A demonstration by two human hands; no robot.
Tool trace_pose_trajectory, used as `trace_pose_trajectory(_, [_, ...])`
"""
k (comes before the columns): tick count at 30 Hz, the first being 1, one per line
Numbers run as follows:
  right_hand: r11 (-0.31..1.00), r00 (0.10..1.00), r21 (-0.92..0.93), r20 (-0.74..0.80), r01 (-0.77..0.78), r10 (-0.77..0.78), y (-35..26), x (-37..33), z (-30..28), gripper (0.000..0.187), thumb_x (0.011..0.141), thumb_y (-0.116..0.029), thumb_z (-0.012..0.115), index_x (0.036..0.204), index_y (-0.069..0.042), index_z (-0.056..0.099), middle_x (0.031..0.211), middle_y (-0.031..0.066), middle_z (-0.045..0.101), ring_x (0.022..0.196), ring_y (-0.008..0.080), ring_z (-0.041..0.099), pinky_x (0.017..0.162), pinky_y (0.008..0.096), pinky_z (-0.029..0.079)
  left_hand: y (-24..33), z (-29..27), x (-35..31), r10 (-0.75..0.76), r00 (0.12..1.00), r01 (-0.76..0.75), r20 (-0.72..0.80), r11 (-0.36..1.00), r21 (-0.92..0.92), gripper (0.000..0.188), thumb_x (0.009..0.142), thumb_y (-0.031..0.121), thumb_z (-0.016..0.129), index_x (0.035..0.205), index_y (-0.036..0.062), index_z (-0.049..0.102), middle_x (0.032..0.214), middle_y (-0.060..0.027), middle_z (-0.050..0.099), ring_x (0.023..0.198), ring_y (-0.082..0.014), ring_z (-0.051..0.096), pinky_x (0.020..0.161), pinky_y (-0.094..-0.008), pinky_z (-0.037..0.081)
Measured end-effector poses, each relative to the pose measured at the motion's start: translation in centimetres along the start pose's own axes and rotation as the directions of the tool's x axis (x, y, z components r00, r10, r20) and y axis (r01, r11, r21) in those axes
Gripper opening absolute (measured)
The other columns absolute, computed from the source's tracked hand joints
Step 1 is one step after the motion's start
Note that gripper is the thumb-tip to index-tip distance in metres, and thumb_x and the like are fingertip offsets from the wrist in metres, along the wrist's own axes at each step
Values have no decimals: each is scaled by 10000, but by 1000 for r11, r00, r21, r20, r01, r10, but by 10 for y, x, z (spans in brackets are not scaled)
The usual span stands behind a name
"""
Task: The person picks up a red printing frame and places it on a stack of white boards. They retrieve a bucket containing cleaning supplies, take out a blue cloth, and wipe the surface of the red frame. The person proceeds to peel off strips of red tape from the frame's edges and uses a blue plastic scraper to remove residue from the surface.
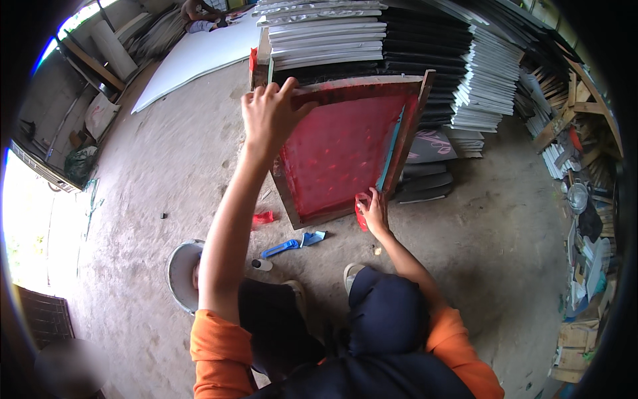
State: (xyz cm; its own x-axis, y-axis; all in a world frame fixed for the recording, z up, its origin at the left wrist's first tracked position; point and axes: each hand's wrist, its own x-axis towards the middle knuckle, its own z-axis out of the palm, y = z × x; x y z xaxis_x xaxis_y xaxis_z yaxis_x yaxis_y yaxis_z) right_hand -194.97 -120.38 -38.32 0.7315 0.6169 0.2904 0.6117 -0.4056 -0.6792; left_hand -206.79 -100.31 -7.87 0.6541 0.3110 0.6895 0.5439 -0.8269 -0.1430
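Wood-framed red screen (345,159), one, upright but tilted, set on the concrete floor (485,239) in front of stacked white sheets (325,40) and stacked black sheets (419,66); contact with either stack, cannot tell. Left hand (267,120): fingers hooked over the upper left corner, thumb spread along the top rail (362,82). Right hand (377,214): fingers closed about a red crumpled piece (361,207), cloth or film not distinguishable, near the lower end of the right rail (413,130). Handling, as judged: probably light for its breadth, awkward rather than heavy, liable to swing or topple if held at one corner only. Rails stiff, fit to bear a firm grip; red panel within apparently thin and taut, easily dented or torn by pressing fingers. Possibly slick or tacky where stained red. Best grasped by the bare wood of opposite rails, clear of the panel and of the teal strip (391,149) along its right side. Nearby on the floor: blue-handled tool (281,249), grey bucket (174,286).
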Motion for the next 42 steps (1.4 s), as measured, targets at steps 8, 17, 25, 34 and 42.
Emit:
trace_pose_trajectory(8, [932, 973, -355, 179, -73, 144, 38, 18, 18, 679, 609, -278, 755, 1144, 13, 457, 1162, 186, 390, 1065, 360, 383, 883, 433, 367, -38, 0, -35, -93, 981, 162, 168, 873, -461, 596, 731, 198, 681, 1267, 226, 420, 1199, -76, 438, 995, -254, 544, 779, -363, 505])
trace_pose_trajectory(17, [837, 979, -510, 138, 199, -149, 54, 30, 16, 504, 656, -179, 718, 1071, 5, 500, 1176, 167, 400, 1080, 318, 419, 866, 401, 397, -40, 49, -81, -353, 931, 254, 96, 435, -864, 893, 714, 11, 692, 1375, 105, 99, 1227, -146, 423, 945, -189, 552, 841, -329, 470])
trace_pose_trajectory(25, [827, 978, -550, 209, 118, -1, 75, 44, 32, 201, 740, -79, 589, 933, -24, 574, 966, 125, 576, 1035, 271, 490, 801, 447, 398, -22, 106, -142, -390, 838, 514, 382, 328, -793, 815, 718, -80, 628, 1367, 91, 164, 1272, -113, 357, 1163, -227, 405, 955, -345, 398])
trace_pose_trajectory(34, [738, 965, -639, 253, 215, -62, 49, 37, 31, 125, 765, -76, 549, 874, -38, 598, 949, 105, 577, 1013, 248, 493, 834, 422, 376, -64, 151, -140, -347, 862, 499, 370, 453, -738, 871, 668, -141, 613, 1379, 152, 205, 1329, -103, 328, 1046, -221, 479, 840, -319, 492])
trace_pose_trajectory(42, [797, 927, -524, 359, 299, -112, 34, 43, 23, 104, 754, -8, 555, 854, -5, 583, 922, 114, 558, 924, 257, 541, 773, 369, 492, -48, 175, -193, -295, 816, 573, 496, 303, -761, 1046, 601, -80, 688, 1404, 151, 59, 1311, -141, 349, 984, -233, 504, 734, -312, 520])
